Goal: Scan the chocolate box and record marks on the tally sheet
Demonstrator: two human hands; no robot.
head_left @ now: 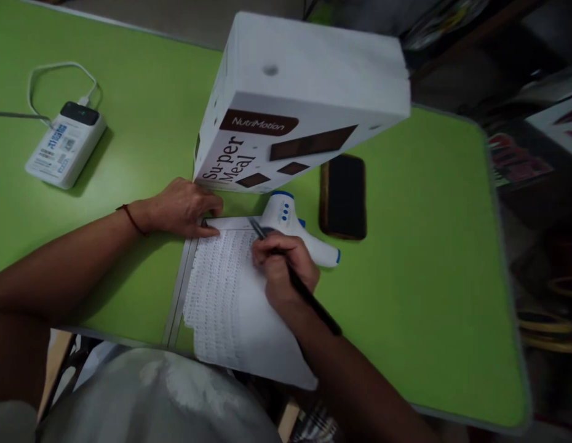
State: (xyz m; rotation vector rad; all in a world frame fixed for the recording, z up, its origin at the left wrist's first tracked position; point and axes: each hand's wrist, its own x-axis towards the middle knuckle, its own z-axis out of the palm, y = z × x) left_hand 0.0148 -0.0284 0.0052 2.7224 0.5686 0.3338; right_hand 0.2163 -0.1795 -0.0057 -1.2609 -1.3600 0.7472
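Grey cloth over my lap (143, 394) fills the near edge of the view, and just past it the sheet of paper (235, 307) hangs a little off the near rim of the green table (429, 277). My right hand (283, 267) is closed around a black pen (309, 295), fingers pinched low on the barrel, with the tip down on the upper part of the sheet where the rows of writing run. My left hand (182, 206) lies flat with its fingers together, pressing the top left corner of the paper, right beside a metal ruler (179, 289) that lies along the sheet's left edge. To write well here I judge that the left hand should hold its pressure so the overhanging page cannot swing, and that the pen should move from the fingers, not the whole arm, as room is tight. A white and blue thermometer gun (295, 227) lies touching the paper's top right, just beyond my knuckles, and a tall white carton (295, 104) stands right behind the page; I should keep the strokes short near them. A dark phone (342, 195) lies to the right of the gun, and a white power bank (67, 144) with its cable sits well apart at the far left.
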